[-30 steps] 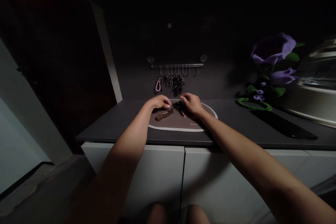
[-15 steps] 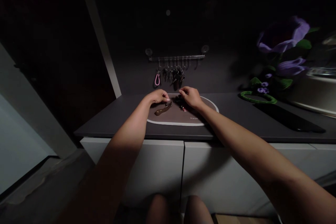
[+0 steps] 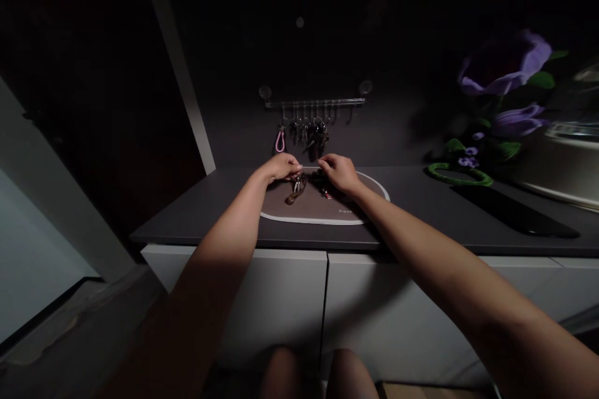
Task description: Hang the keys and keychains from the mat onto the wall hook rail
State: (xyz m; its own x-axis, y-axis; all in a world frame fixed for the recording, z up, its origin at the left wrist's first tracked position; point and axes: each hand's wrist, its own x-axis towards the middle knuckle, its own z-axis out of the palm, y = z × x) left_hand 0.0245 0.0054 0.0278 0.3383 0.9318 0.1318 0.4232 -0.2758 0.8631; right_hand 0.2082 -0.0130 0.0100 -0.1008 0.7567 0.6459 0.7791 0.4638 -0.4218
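Observation:
My left hand [image 3: 283, 167] pinches the top of a bunch of keys [image 3: 298, 184], which hangs from its fingertips over the mat. A brown strap-like fob [image 3: 293, 198] dangles from the same bunch, its lower end at the mat. My right hand [image 3: 339, 171] is closed at the fingertips, low over the back of the mat, by a dark bunch of keys [image 3: 319, 174]. The fingers partly cover that bunch. A small red and white tag [image 3: 327, 194] lies just below it. Under both hands is the brown oval mat [image 3: 311, 214] with a pale rim.
On the dark wall, a clear hook rail [image 3: 316, 103] carries several key bunches [image 3: 317, 131] and a pink loop [image 3: 279, 141]. To the right are a green ring [image 3: 461, 174], a black flat object [image 3: 515, 211], purple flowers [image 3: 510, 72] and a pale rounded container [image 3: 561, 162].
My left hand has risen slightly, lifting the keys so they hang down. The brown fob has swung from lying slanted to a steeper angle. My right hand has barely moved.

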